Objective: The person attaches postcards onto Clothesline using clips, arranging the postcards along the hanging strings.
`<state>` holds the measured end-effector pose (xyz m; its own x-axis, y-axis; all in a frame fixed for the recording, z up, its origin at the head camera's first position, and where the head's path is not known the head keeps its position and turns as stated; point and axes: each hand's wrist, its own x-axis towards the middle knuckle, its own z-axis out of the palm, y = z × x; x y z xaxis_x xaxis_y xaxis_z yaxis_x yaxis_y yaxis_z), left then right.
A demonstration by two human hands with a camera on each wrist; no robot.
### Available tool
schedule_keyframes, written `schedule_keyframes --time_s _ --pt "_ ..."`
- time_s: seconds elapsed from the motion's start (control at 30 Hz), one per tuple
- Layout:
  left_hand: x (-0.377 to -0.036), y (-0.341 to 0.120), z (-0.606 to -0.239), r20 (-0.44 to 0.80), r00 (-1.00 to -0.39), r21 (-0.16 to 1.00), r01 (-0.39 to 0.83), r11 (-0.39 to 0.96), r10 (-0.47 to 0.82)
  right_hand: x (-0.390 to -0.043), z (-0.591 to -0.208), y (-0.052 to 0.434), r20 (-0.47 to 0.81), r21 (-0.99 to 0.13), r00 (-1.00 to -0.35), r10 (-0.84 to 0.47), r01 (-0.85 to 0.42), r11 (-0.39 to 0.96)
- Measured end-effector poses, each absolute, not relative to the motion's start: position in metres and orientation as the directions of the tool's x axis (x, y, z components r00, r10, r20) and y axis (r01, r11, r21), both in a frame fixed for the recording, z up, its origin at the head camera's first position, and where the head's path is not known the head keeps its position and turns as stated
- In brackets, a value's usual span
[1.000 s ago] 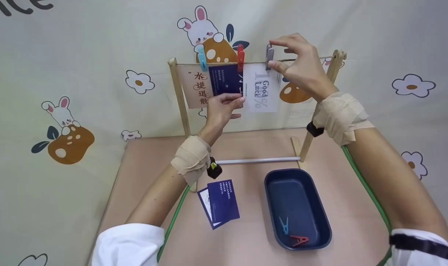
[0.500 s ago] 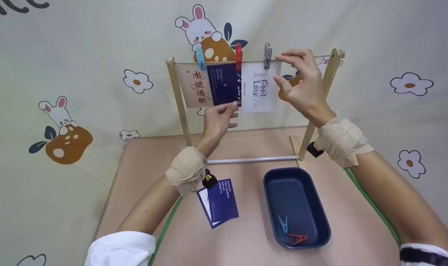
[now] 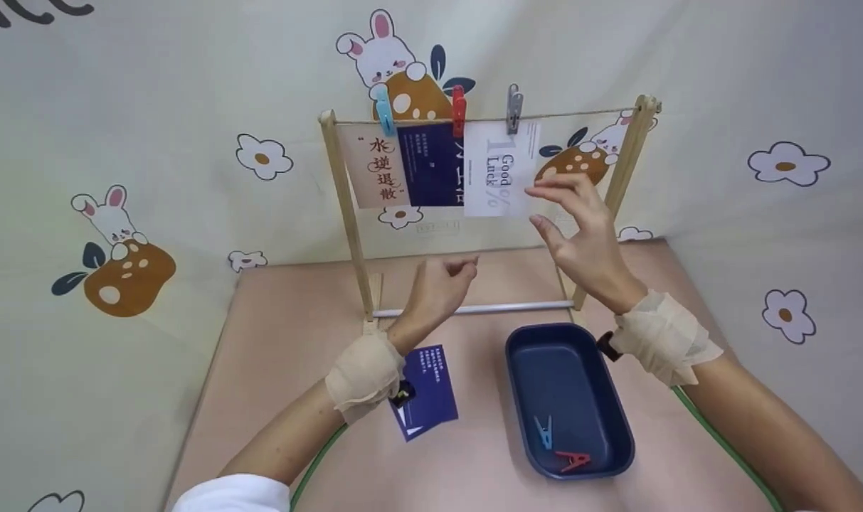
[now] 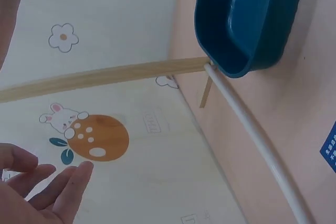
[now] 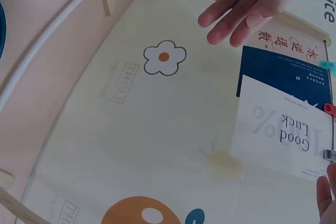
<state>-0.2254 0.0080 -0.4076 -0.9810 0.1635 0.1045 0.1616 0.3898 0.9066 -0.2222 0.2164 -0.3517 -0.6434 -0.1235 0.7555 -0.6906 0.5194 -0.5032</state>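
Both hands have come down from the string since the earlier frames, the grey peg [image 3: 514, 108] now gripping the "Good Luck" card [image 3: 501, 169] unaided. Left to right: the wooden rack [image 3: 344, 192] carries a beige card [image 3: 376, 169] under a blue peg [image 3: 384, 114], a navy card [image 3: 431, 165] under a red peg [image 3: 459, 110], then the white card. Left hand [image 3: 440, 284] hangs over the table, fingers loosely curled and holding nothing, above the spare navy cards [image 3: 425, 390]. Right hand [image 3: 580, 231] floats just beside the hung card's lower corner, fingers straight and slightly spread, empty. The navy tray [image 3: 602, 455] holds two loose pegs [image 3: 559, 448]. To hang the next card well, judging from this layout, lift one spare card by its edge, level it against the string, and seat a peg squarely over its top edge
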Motion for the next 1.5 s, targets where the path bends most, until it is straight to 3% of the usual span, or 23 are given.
schedule_keyframes --time_s 0.17,0.43,0.67,0.8,1.0,1.3,1.5 --pt "-0.206 0.013 -0.428 0.199 -0.96 0.866 0.267 0.422 0.198 -0.207 -0.374 0.215 0.761 -0.488 -0.633 -0.144 -0.704 0.516" --pt "-0.178 0.014 -0.455 0.261 -0.927 0.813 0.361 0.457 0.269 -0.183 -0.413 0.224 0.75 -0.366 -0.607 -0.261 -0.711 0.601" --pt "-0.15 0.017 -0.472 0.128 -0.924 0.757 0.327 0.566 0.361 -0.165 -0.449 0.233 0.697 -0.219 -0.601 -0.391 -0.697 0.683" --pt "-0.135 0.025 -0.487 0.132 -0.9 0.732 0.372 0.571 0.416 -0.158 -0.467 0.24 0.673 -0.154 -0.608 -0.42 -0.672 0.725" --pt "-0.121 0.035 -0.516 0.082 -0.87 0.74 0.38 0.555 0.486 -0.15 -0.497 0.248 0.591 -0.112 -0.67 -0.449 -0.619 0.777" --pt "-0.106 0.048 -0.55 -0.047 -0.84 0.813 0.283 0.509 0.541 -0.142 -0.532 0.249 0.412 -0.182 -0.808 -0.422 -0.527 0.83" --pt "-0.096 0.055 -0.568 -0.044 -0.816 0.813 0.306 0.495 0.576 -0.135 -0.55 0.246 0.23 -0.235 -0.89 -0.394 -0.444 0.865"
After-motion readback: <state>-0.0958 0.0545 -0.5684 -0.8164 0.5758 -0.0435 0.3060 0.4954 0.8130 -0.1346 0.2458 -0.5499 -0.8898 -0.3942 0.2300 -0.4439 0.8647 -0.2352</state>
